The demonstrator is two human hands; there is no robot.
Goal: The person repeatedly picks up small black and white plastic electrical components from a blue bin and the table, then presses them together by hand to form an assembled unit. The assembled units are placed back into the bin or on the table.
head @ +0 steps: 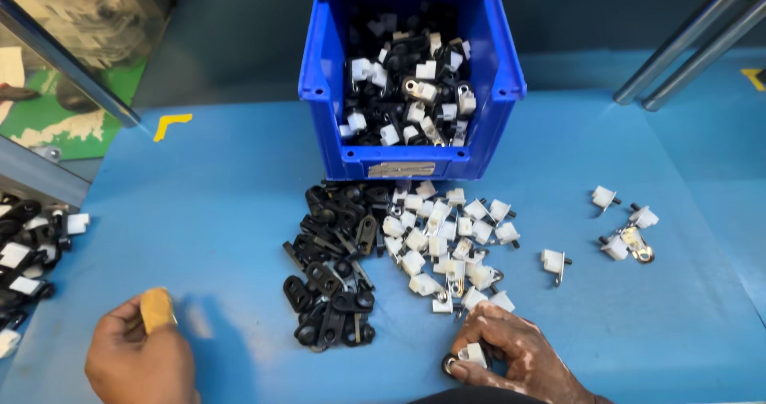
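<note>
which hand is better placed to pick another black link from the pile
Left hand, probably: it looks empty and lies beside the black links. The right hand already grips a white clip.

Pale rectangular label (400, 169) on blue bin (319, 69) front wall.

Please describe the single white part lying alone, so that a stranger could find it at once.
Start at the blue bin. Below it lies the white pile; right of that, one white part lies alone, short of the far-right group.
</note>
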